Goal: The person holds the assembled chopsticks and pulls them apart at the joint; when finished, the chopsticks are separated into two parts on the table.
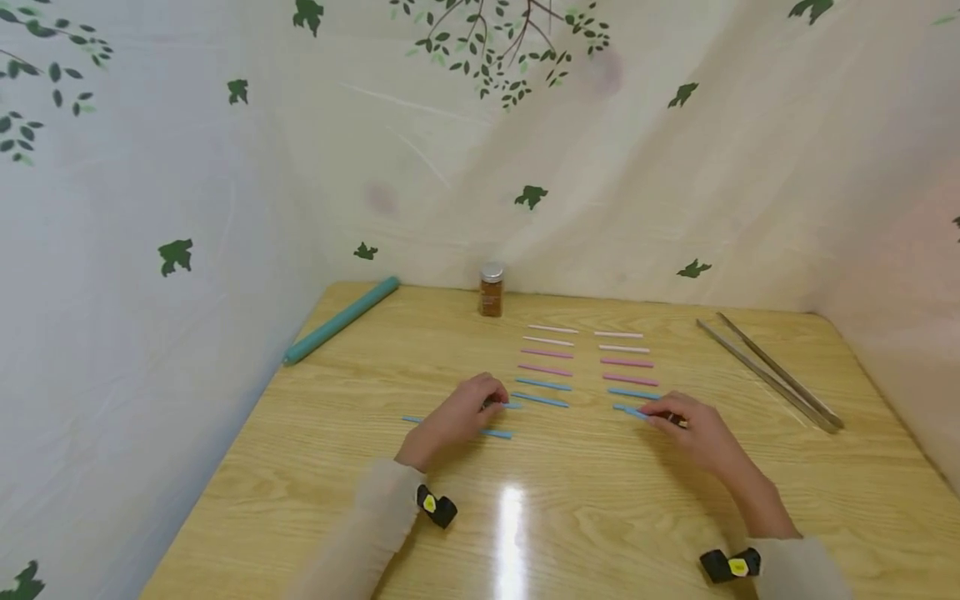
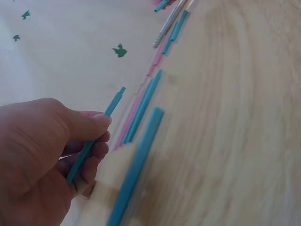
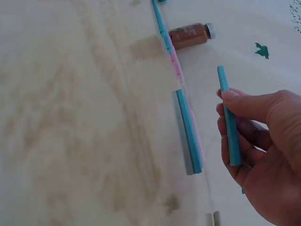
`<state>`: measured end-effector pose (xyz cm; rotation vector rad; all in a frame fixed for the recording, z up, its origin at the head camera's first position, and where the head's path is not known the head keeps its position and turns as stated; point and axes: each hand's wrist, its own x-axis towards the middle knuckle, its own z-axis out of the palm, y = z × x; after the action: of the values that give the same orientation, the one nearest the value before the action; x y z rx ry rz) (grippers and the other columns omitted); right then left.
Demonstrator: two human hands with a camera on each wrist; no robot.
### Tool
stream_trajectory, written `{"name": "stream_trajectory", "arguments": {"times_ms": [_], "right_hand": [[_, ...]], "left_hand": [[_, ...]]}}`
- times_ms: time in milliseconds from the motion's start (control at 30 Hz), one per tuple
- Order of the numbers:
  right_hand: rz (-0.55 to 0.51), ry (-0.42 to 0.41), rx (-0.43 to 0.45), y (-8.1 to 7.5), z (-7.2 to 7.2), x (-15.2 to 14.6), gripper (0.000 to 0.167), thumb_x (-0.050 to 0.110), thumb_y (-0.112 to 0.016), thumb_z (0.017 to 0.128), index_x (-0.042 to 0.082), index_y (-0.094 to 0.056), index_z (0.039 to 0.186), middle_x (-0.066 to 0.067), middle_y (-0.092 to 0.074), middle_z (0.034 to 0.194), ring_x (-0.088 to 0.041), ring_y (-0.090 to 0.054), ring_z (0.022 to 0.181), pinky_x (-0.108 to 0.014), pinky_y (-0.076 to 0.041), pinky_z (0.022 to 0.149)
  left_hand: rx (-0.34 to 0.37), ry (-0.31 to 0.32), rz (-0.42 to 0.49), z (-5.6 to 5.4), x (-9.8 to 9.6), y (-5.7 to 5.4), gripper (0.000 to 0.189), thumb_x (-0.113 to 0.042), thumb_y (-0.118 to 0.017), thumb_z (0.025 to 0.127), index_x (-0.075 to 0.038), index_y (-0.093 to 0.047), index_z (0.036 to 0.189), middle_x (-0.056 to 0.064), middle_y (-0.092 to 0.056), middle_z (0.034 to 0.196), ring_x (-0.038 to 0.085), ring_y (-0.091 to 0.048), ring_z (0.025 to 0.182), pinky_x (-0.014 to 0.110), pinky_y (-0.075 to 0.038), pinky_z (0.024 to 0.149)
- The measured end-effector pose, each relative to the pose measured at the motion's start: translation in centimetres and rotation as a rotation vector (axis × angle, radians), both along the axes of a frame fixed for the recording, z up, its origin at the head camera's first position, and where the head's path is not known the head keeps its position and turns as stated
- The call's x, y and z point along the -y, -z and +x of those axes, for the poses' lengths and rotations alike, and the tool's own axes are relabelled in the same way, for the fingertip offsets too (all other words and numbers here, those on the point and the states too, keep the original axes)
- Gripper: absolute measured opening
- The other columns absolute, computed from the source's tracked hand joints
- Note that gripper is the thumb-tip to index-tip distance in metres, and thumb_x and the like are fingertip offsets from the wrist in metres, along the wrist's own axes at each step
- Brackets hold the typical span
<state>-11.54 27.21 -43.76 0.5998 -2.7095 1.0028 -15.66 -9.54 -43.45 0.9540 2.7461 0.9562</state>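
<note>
My left hand pinches a thin blue stick with a narrower tip, held over the table in front of the left column of sticks. Another blue stick lies beneath that hand, partly hidden by it in the head view. Opposite it, my right hand holds a second blue stick between thumb and fingers, close to a blue stick at the near end of the right column. The left column ends in blue sticks, with pink sticks and white sticks farther back.
White sticks and pink sticks make up the rest of the right column. A small brown jar with a silver lid stands at the back. Two long metal rods lie to the right, a teal cylinder at the left edge.
</note>
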Motion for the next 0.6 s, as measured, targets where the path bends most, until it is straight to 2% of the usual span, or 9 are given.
{"name": "stream_trajectory", "arguments": {"times_ms": [167, 400, 500, 600], "right_hand": [[0.054, 0.047, 0.037, 0.3, 0.3, -0.2, 0.012, 0.003, -0.071, 0.083, 0.01, -0.072, 0.092, 0.002, -0.066, 0.086, 0.002, -0.052, 0.07, -0.02, -0.047, 0.06], [0.031, 0.03, 0.144, 0.9, 0.0, 0.0, 0.008, 0.01, -0.07, 0.086, 0.012, -0.072, 0.093, 0.0, -0.067, 0.089, -0.001, -0.054, 0.072, -0.021, -0.047, 0.062], [0.027, 0.023, 0.192, 1.4, -0.1, 0.1, 0.007, 0.013, -0.069, 0.088, 0.014, -0.071, 0.094, 0.002, -0.067, 0.089, 0.0, -0.054, 0.074, -0.021, -0.047, 0.065], [0.034, 0.022, 0.202, 1.9, -0.2, 0.2, 0.008, 0.012, -0.069, 0.087, 0.015, -0.071, 0.094, 0.003, -0.066, 0.09, 0.0, -0.054, 0.076, -0.022, -0.048, 0.067]], "left_hand": [[0.009, 0.021, -0.021, 0.0, -1.8, 0.9, 0.011, -0.014, -0.056, 0.097, -0.008, -0.064, 0.101, 0.002, -0.056, 0.096, 0.011, -0.051, 0.087, 0.025, -0.047, 0.08], [0.032, 0.028, -0.049, 0.1, -3.8, 1.5, 0.01, -0.015, -0.056, 0.097, -0.011, -0.064, 0.1, -0.001, -0.054, 0.095, 0.009, -0.048, 0.084, 0.021, -0.044, 0.077], [0.006, 0.039, -0.064, 0.1, -4.4, 1.7, 0.008, -0.015, -0.056, 0.097, -0.011, -0.063, 0.099, -0.002, -0.055, 0.093, 0.009, -0.048, 0.084, 0.021, -0.044, 0.078], [-0.026, 0.04, -0.079, 0.1, -4.8, 1.8, 0.007, -0.015, -0.057, 0.097, -0.012, -0.063, 0.098, -0.002, -0.055, 0.092, 0.01, -0.048, 0.085, 0.023, -0.044, 0.079]]}}
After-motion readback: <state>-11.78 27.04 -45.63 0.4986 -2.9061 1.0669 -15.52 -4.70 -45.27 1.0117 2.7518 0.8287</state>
